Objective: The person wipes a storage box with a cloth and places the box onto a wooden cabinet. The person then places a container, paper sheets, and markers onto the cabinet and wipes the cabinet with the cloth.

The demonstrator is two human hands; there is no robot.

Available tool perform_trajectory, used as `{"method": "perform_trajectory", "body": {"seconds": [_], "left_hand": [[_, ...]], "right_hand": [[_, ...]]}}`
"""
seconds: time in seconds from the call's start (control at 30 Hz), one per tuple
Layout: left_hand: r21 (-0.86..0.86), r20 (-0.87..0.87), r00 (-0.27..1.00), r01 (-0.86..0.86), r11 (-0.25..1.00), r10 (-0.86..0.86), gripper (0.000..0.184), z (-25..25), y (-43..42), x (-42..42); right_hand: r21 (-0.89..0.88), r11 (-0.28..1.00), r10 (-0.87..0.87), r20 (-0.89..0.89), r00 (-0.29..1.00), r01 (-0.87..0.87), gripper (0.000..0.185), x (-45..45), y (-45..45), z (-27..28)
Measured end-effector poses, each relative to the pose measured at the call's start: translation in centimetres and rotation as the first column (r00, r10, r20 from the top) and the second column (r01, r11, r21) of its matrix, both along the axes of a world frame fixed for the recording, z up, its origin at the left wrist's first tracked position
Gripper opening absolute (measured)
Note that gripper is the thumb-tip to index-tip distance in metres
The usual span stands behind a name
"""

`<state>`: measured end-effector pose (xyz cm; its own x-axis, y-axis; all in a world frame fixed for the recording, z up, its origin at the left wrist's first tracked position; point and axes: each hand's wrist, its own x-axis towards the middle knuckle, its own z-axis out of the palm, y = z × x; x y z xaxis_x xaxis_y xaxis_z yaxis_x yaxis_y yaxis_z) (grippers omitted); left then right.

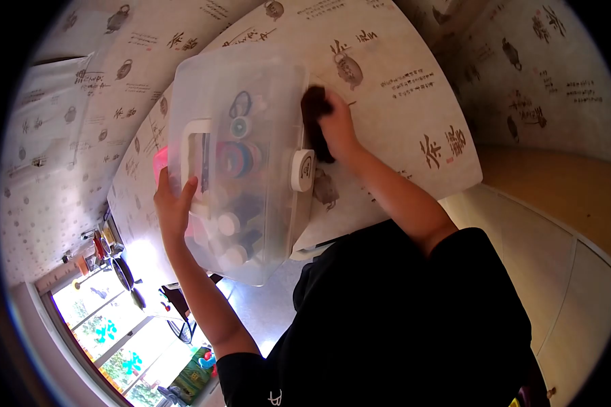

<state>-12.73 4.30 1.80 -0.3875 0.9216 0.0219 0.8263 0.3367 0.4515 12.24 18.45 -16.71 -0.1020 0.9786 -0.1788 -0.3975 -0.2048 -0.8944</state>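
A translucent plastic storage box (268, 88) with a white carry handle (197, 127) and a white latch (303, 170) sits on the patterned table. Through its lid show several bottles and jars, a roll with a blue rim (236, 160) and a small blue loop. My left hand (174, 203) grips the box's left side, thumb by the handle, fingers beside a pink item (160, 163). Wrapped in my right hand (338, 125) is a dark brown cloth (313, 129), held against the box's right side near the latch. Part of the cloth is hidden by my fingers.
The table (400, 122) carries a teapot-and-writing print, matching the wall covering. A wooden shelf or cabinet (543, 197) stands to the right. At lower left are a bright window (108, 332), hanging pans (121, 271) and colourful items on the floor.
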Motion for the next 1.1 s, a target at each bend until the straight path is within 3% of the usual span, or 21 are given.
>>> {"method": "perform_trajectory", "body": {"seconds": [0.03,0.07,0.17,0.2,0.23,0.3,0.37,0.43,0.5,0.57,0.6,0.67,0.7,0.77,0.8,0.87,0.97,1.1], "left_hand": [[0.009,-0.001,1.0,0.006,1.0,-0.006,0.056,0.0,0.0,0.0],[0.02,-0.002,1.0,0.01,1.0,-0.01,0.056,-0.1,-0.1,-0.1],[0.015,0.029,1.0,0.0,1.0,0.0,0.055,-0.1,-0.2,-0.1],[0.02,0.03,1.0,0.002,1.0,-0.002,0.055,-0.2,-0.2,-0.1],[0.027,0.008,1.0,-0.004,1.0,0.004,0.054,-0.3,-0.2,-0.1],[0.036,-0.009,1.0,-0.013,0.999,0.014,0.054,-0.3,0.0,0.0],[0.018,0.01,1.0,-0.006,1.0,0.006,0.052,-0.2,0.0,0.0],[0.023,0.012,1.0,-0.009,1.0,0.009,0.051,-0.1,0.1,0.0],[0.028,0.014,1.0,-0.01,1.0,0.01,0.051,-0.2,0.0,0.1],[0.031,-0.058,0.998,-0.009,0.999,0.01,0.05,-0.2,0.0,0.2],[0.037,-0.055,0.998,-0.008,0.999,0.01,0.05,-0.2,0.0,0.4],[0.04,-0.085,0.996,-0.017,0.999,0.021,0.05,-0.1,-0.1,0.6],[0.045,-0.084,0.996,-0.015,0.999,0.018,0.05,-0.1,-0.1,0.6],[0.041,-0.067,0.997,-0.029,0.999,0.032,0.051,-0.2,-0.2,0.6],[0.046,-0.068,0.997,-0.027,0.999,0.03,0.051,-0.2,-0.2,0.5],[0.031,-0.088,0.996,-0.032,0.999,0.035,0.054,-0.2,-0.3,0.3],[-0.023,0.008,1.0,-0.024,0.999,0.024,0.055,0.2,-0.3,0.0],[-0.001,-0.037,0.997,-0.064,0.998,0.064,0.056,-0.2,-0.2,0.3]], "right_hand": [[0.145,0.987,-0.076,0.045,0.996,0.068,0.028,-0.2,1.6,0.5],[0.148,0.983,-0.126,0.089,0.988,0.113,0.028,-0.4,3.2,1.5],[-0.077,0.982,-0.181,-0.147,0.972,0.171,0.017,-1.8,6.8,2.6],[-0.073,0.982,-0.182,-0.146,0.972,0.173,0.017,-2.5,7.4,-0.3],[0.183,0.972,-0.197,0.279,0.94,0.149,0.013,-3.7,7.6,-5.4],[0.396,0.918,-0.282,0.637,0.717,0.01,0.013,-4.0,6.7,-7.2],[0.22,0.949,-0.305,0.434,0.848,0.228,0.024,-3.7,3.1,-7.6],[0.039,0.998,-0.059,0.53,0.846,0.045,0.028,-2.6,0.9,-7.7],[0.172,0.985,-0.11,0.619,0.777,0.001,0.031,-2.4,-2.0,-8.3],[0.112,0.981,0.039,0.687,0.725,-0.159,0.031,-1.1,-5.3,-7.9],[0.118,0.98,0.034,0.689,0.724,-0.159,0.031,-0.2,-6.6,-7.5],[0.064,0.901,0.227,0.772,0.593,-0.429,0.03,1.2,-8.8,-6.9],[0.068,0.902,0.222,0.774,0.593,-0.427,0.03,1.2,-9.3,-7.3],[0.266,0.89,0.046,0.756,0.653,-0.371,0.029,0.8,-10.3,-8.5],[0.271,0.889,0.041,0.755,0.654,-0.368,0.029,0.4,-9.6,-8.6],[0.257,0.948,-0.083,0.769,0.634,-0.187,0.027,-0.7,-6.1,-9.2],[0.198,0.968,-0.067,0.798,0.598,-0.155,0.033,-0.8,-0.2,-8.0],[0.192,0.964,-0.054,0.821,0.569,-0.185,0.028,-0.8,1.1,-8.4]]}}
